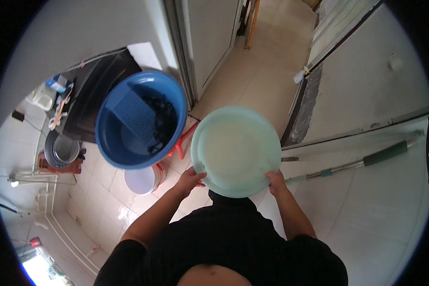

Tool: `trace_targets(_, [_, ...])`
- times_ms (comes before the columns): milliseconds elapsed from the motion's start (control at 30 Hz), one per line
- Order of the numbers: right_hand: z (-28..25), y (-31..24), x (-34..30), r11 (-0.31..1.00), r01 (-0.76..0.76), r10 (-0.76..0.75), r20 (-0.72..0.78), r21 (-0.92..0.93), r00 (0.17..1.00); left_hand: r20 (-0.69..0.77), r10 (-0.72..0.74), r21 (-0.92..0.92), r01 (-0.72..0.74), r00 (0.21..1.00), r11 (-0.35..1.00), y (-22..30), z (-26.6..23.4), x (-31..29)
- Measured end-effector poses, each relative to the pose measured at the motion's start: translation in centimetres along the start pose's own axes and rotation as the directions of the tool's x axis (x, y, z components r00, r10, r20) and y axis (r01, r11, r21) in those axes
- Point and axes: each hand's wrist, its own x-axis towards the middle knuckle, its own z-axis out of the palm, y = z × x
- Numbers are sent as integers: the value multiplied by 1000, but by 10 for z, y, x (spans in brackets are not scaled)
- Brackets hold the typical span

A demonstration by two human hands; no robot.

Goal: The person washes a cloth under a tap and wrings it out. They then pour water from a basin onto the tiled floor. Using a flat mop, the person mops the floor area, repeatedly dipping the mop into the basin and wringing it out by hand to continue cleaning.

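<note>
A pale green round plastic basin (236, 111) is held in front of my body by both hands. My left hand (192, 181) grips its near left rim, and my right hand (274, 182) has the near right rim. The bottom looks pale and cloudy; I cannot tell whether water is in it. To the left, apart from my hands, is a large blue tub (102, 136). Inside the tub a ridged blue washboard (132, 114) leans beside dark wet-looking cloth (166, 121).
A red stool (178, 148) shows partly under the tub, with a whitish bucket (139, 182) nearby. Metal pans (57, 148) and a dark counter (93, 97) stand left. A green-gripped pole (386, 155) leans right. Tiled floor runs through the doorway ahead.
</note>
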Motion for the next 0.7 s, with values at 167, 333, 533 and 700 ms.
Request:
trace_targets(167, [-18,-61,65,991,130,-130,-32,17,991,23,-34,41,33,999,999,59,28,84])
trace_targets(333, [-31,-127,128,986,167,-167,-12,24,986,-40,7,-31,-9,999,999,119,57,156])
trace_targets(533, [1,-211,190,977,211,-209,-36,34,977,-57,81,-20,-82,995,996,193,63,219])
trace_targets(700, [19,-290,245,992,97,-112,-217,-78,970,-103,45,9,-44,994,999,235,70,291])
